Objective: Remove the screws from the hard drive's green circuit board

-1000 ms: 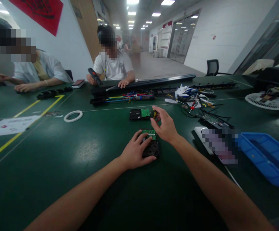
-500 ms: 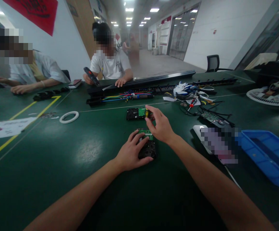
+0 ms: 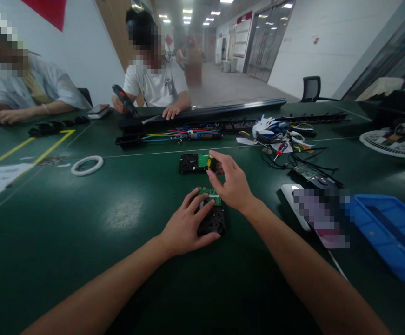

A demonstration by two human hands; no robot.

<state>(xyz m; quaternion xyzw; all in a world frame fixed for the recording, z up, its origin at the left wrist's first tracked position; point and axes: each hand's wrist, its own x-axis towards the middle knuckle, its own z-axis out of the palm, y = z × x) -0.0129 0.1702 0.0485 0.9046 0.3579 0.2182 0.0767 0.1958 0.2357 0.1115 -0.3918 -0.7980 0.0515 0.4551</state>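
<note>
Left hand [image 3: 184, 227] spread on the hard drive [image 3: 216, 223], right hand [image 3: 232, 182] pinching a yellow-and-black tool [image 3: 210, 162] beyond it; drive judged rigid, circuit board [image 3: 218, 200] fragile, best held by side edges.

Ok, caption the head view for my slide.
Left hand on a black device with a green circuit board; right hand holding a small yellow-and-black object.
</note>
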